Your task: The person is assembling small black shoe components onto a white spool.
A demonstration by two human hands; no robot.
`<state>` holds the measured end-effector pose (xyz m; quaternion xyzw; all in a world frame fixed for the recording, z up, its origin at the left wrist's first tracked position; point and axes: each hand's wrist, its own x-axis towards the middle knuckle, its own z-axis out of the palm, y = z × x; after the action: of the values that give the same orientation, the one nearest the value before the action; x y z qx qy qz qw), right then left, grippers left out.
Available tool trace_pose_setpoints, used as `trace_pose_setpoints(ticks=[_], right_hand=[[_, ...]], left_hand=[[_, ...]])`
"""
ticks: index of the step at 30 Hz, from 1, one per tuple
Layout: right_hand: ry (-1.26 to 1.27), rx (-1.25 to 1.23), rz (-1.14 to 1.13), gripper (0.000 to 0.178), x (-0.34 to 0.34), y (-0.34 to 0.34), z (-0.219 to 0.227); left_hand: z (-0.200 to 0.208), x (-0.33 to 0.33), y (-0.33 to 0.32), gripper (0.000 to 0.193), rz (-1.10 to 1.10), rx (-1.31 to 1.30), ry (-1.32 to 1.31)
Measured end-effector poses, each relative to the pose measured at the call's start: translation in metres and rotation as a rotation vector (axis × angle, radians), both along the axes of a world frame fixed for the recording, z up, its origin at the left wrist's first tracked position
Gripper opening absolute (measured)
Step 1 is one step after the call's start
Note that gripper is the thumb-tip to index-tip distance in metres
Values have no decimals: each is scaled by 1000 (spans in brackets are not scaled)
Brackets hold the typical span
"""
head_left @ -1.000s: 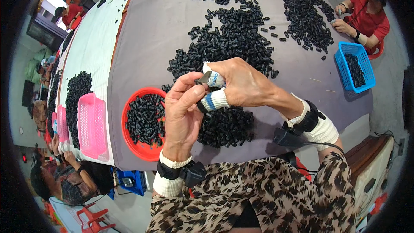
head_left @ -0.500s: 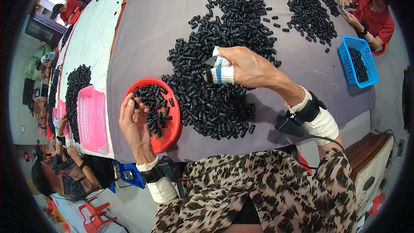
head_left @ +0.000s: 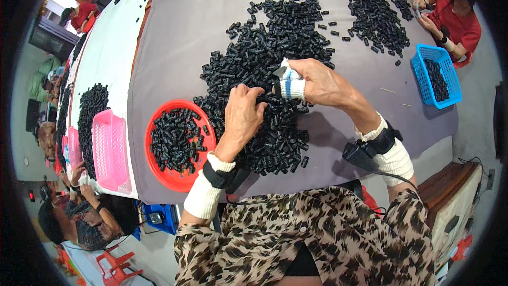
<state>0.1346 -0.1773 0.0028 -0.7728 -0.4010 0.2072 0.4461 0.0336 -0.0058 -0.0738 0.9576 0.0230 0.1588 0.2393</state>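
Note:
A big heap of small black cylindrical parts (head_left: pixel 264 42) covers the middle of the table. My left hand (head_left: pixel 243 114) is over the near part of the heap, fingers curled and bunched together; whatever they hold is hidden. Just to its right is my right hand (head_left: pixel 320 83), closed, with white knitted covers with a blue stripe on its thumb and finger. A dark spot shows at its fingertips, but I cannot make out what it is. On the left sits a round red tray (head_left: pixel 211 145) with many of the same black parts in it.
A blue basket (head_left: pixel 435 103) of black parts stands at the right edge, near a person in red (head_left: pixel 457 18). Pink baskets (head_left: pixel 111 151) and another black heap (head_left: pixel 93 103) lie on the white table at left. Another person (head_left: pixel 84 217) sits at lower left.
My left hand has moved right from above the red tray to the heap, its fingers now curled. My right hand has shifted slightly right and stays closed.

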Motion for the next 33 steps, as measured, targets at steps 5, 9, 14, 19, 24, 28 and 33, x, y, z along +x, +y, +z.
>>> trace_pose_setpoints(ticks=[5,9,14,19,24,28,33], right_hand=[[86,-5,-16,25,0,-7,-7],[123,71,9,23,1,-2,-12],[154,59,21,22,-2,2,-2],[147,57,18,24,-4,9,8],[103,256,65,33,-20,33,44],[6,315,46,30,-35,46,66],[-112,402,9,29,-46,55,72]], left_hand=[[-10,7,-1,17,-58,98,33],[-16,7,-1,15,-124,146,1],[-6,6,7,17,-54,-41,75],[56,-11,19,23,-62,-1670,17],[96,-24,14,27,-343,-2008,-124],[109,-33,9,22,-197,-2080,-194],[116,-33,0,18,-212,-2104,-273]])
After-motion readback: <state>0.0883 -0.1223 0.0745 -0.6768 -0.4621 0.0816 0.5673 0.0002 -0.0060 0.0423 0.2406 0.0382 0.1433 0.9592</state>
